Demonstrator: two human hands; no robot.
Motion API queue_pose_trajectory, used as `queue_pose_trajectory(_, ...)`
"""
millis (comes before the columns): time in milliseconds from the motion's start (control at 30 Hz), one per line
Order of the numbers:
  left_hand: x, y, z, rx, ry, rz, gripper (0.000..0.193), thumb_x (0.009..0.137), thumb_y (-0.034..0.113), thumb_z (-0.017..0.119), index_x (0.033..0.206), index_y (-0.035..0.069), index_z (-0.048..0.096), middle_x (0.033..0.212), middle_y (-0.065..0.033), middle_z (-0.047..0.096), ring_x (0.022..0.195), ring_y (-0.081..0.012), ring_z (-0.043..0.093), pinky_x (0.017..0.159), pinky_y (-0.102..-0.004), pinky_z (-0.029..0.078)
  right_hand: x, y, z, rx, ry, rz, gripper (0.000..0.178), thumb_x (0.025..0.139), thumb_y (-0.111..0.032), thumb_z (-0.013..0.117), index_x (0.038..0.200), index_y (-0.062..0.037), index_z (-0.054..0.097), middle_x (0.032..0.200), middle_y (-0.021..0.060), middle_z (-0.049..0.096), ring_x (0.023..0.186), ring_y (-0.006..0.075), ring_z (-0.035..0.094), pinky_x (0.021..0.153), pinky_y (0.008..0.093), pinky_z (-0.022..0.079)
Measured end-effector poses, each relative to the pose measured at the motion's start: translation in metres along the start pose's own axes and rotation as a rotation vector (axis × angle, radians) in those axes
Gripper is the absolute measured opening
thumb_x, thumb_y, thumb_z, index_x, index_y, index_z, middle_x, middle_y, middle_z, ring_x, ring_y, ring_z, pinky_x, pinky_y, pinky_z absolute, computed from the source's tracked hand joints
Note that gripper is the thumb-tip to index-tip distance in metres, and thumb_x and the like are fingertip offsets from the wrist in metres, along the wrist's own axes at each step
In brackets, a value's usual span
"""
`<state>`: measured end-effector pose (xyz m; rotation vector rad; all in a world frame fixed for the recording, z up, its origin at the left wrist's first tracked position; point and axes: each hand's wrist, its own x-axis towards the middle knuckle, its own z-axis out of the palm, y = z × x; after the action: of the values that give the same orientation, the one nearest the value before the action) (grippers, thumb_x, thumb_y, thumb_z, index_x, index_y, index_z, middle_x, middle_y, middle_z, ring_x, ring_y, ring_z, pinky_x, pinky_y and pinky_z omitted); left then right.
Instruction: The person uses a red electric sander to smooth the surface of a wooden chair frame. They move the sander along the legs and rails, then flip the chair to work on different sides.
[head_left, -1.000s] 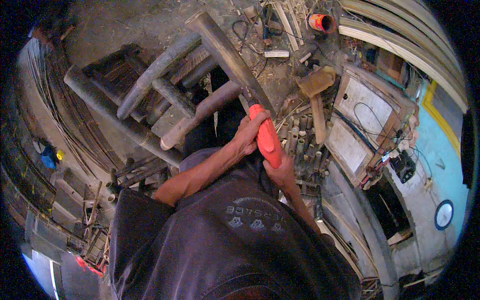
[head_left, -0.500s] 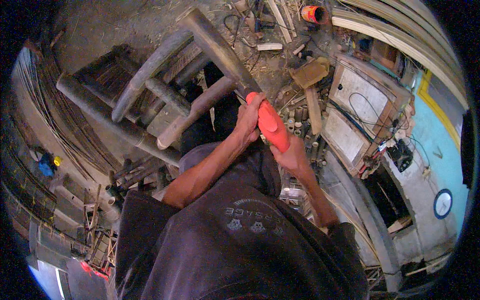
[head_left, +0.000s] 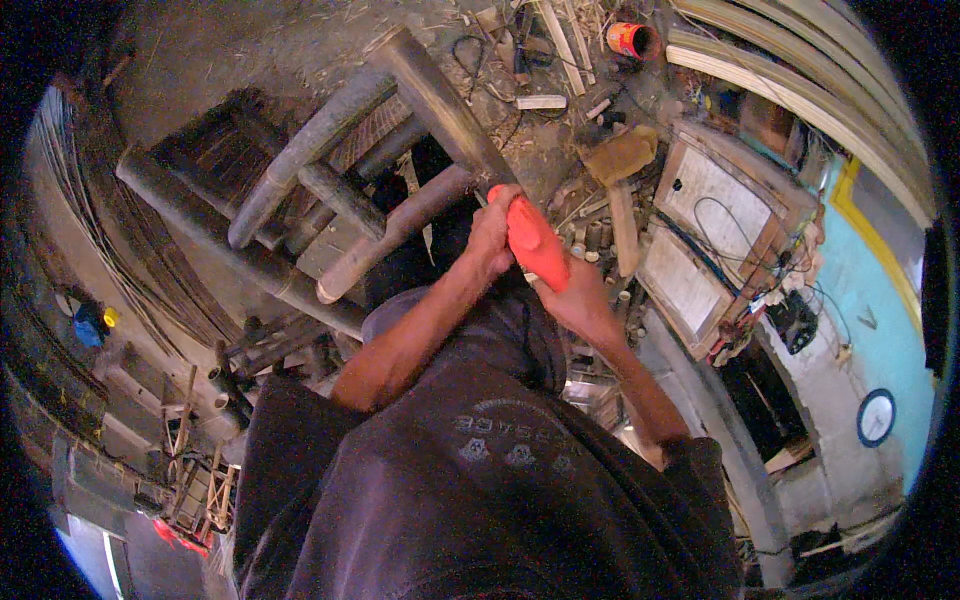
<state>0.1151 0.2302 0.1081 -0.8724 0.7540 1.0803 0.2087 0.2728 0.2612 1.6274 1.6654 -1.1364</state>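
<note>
A bright orange power tool is gripped by both my hands. My left hand wraps its front end, and my right hand holds its rear. The tool's nose points at a thick dark bamboo pole of a bamboo chair frame lying on the dusty ground just ahead of me. The tool's tip is hidden between my left hand and the pole.
A wooden mallet and short cut pegs lie to the right of the frame. White framed panels with cables stand at the right. An orange can sits at the top. Bamboo scraps lie at the left.
The view has shifted slightly, so the frame and tool sit a little higher and further right. Both hands keep their grip on the orange tool against the pole.
</note>
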Motion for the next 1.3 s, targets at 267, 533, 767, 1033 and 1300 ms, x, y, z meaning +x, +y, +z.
queue_pose_trajectory(267,0.023,0.000,-0.013,-0.090,-0.041,-0.090,0.034,0.082,0.028,0.064,0.100,0.002,0.053,0.088,-0.0080,0.058,0.077,-0.0223,0.060,0.074,-0.0398,0.053,0.016,0.006,0.014,0.026,-0.006,-0.058,0.039,0.073,-0.018,0.065,0.109,-0.0038,0.060,0.083,0.0188,0.066,0.080,0.0351,0.065,0.071,0.0395,0.050)
queue_pose_trajectory(533,-0.021,-0.021,0.007,-0.033,-0.072,-0.089,0.040,0.083,0.035,0.066,0.103,0.004,0.053,0.094,-0.0074,0.057,0.084,-0.0214,0.059,0.080,-0.0399,0.051,-0.032,-0.002,-0.013,0.017,0.001,-0.069,0.032,0.072,-0.015,0.063,0.100,-0.0016,0.059,0.076,0.0152,0.063,0.072,0.0244,0.064,0.068,0.0359,0.049)
queue_pose_trajectory(767,-0.085,0.007,0.047,0.012,-0.249,-0.021,0.034,0.080,0.037,0.070,0.092,0.007,0.058,0.087,-0.0044,0.059,0.080,-0.0177,0.058,0.077,-0.0350,0.049,-0.075,-0.031,-0.029,0.090,0.067,-0.121,0.030,0.072,-0.011,0.064,0.099,-0.0003,0.061,0.081,0.0087,0.064,0.075,0.0167,0.060,0.070,0.0312,0.048)
queue_pose_trajectory(1033,-0.086,0.089,0.039,-0.141,-0.225,0.100,0.036,0.079,0.029,0.072,0.098,0.004,0.055,0.089,-0.0057,0.057,0.080,-0.0182,0.058,0.075,-0.0358,0.050,-0.032,-0.097,-0.006,0.032,0.159,-0.368,0.046,0.074,-0.013,0.069,0.116,0.0000,0.053,0.099,0.0151,0.065,0.089,0.0264,0.063,0.082,0.0374,0.047)
queue_pose_trajectory(1300,-0.074,0.128,0.068,-0.180,-0.183,0.176,0.034,0.080,0.027,0.069,0.098,0.002,0.054,0.088,-0.0060,0.056,0.077,-0.0190,0.057,0.072,-0.0362,0.050,0.015,-0.115,-0.027,-0.015,0.112,-0.188,0.023,0.076,-0.012,0.065,0.094,0.0008,0.060,0.079,0.0121,0.064,0.073,0.0212,0.062,0.070,0.0340,0.048)
